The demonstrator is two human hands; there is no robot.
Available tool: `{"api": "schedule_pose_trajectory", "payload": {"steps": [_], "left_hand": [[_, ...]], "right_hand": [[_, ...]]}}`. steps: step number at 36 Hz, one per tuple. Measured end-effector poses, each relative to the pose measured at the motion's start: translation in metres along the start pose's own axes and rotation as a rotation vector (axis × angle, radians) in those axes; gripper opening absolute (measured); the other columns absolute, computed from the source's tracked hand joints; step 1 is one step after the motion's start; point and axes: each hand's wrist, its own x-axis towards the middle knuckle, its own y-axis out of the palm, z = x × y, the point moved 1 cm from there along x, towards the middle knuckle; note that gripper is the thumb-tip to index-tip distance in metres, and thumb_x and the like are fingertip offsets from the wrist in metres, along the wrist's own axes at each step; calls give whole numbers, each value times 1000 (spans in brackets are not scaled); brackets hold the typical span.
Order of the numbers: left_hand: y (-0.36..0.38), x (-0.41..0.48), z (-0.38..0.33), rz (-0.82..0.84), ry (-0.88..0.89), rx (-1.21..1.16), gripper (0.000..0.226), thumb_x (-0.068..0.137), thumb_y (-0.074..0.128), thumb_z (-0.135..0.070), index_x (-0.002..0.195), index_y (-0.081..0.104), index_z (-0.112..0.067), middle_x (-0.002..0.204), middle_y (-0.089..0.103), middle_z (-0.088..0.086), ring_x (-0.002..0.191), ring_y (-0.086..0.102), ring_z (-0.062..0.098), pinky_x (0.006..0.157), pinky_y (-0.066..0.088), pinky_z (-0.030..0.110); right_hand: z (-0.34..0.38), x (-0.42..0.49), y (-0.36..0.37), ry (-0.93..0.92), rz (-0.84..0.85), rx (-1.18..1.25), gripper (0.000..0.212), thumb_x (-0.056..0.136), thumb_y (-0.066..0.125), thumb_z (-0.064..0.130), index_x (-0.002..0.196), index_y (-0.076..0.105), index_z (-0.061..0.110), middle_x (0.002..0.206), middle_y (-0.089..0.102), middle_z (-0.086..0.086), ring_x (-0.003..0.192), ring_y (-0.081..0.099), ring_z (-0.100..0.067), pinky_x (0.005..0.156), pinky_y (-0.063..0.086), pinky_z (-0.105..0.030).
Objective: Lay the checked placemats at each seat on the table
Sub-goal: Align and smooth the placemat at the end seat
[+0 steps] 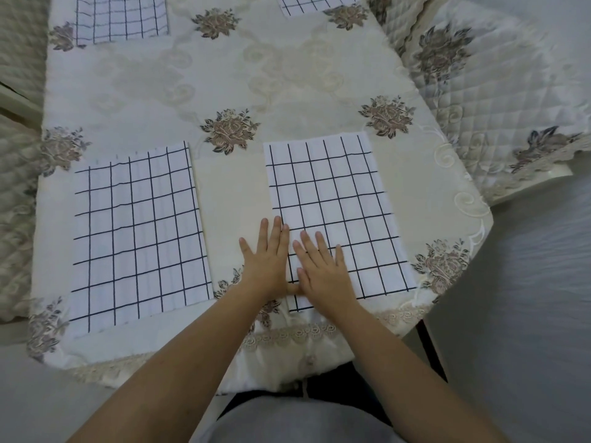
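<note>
Four white placemats with dark checks lie on the table [224, 78]. The near right placemat [332, 199] lies flat in front of me. My left hand [265, 263] rests palm down, fingers spread, on its left edge and the tablecloth. My right hand [323, 270] presses flat on its near left part, thumb touching my left hand. The near left placemat [137, 231] lies flat, apart from both hands. A far left placemat [121, 17] and a far right placemat [316, 3] sit at the top, partly cut off.
The table wears a cream cloth with brown flower motifs and a lace hem [287, 337]. A quilted chair cover [499, 78] stands at the right, another quilted chair cover [16, 174] at the left. Grey floor [527, 314] lies at the right.
</note>
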Motion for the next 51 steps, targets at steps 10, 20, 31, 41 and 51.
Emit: {"api": "schedule_pose_trajectory", "payload": {"steps": [10, 20, 31, 41, 51], "left_hand": [[-1, 1, 2, 16, 25, -5, 131, 60, 34, -90, 141, -29, -9, 148, -38, 8, 137, -32, 32, 107, 2, 67], [-2, 0, 6, 3, 56, -36, 118, 70, 29, -85, 143, -25, -10, 149, -36, 7, 137, -31, 31, 108, -2, 65], [-33, 20, 30, -190, 176, -67, 70, 86, 53, -53, 142, 29, -19, 157, 1, 11, 144, 2, 31, 115, 7, 46], [-53, 55, 34, 10, 48, 43, 137, 58, 60, -79, 146, -16, -5, 152, -27, 15, 140, -24, 37, 112, -4, 59], [-67, 72, 33, -27, 42, -22, 120, 69, 47, -79, 148, -5, -5, 155, -17, 17, 141, -19, 35, 113, -3, 55]], "right_hand": [[-78, -27, -10, 228, 11, 15, 63, 94, -1, 54, 147, 17, 24, 156, 17, 1, 143, 11, -22, 109, 18, -54], [-112, -45, -21, 376, 5, 4, 77, 82, -15, 65, 147, 0, 27, 154, -9, 11, 144, -6, -13, 115, 3, -53], [-93, -6, -39, 449, -181, -19, 44, 84, 37, 32, 98, 61, -2, 116, 56, -21, 120, 48, -40, 102, 25, -65], [-59, 72, -58, 173, 10, 34, 48, 87, 52, 22, 131, 46, 3, 151, 25, -20, 142, 18, -36, 113, 20, -54], [-33, 137, -58, -94, 95, 48, 56, 93, 44, 24, 145, 28, 10, 157, 14, -9, 145, 10, -27, 115, 17, -52]]}}
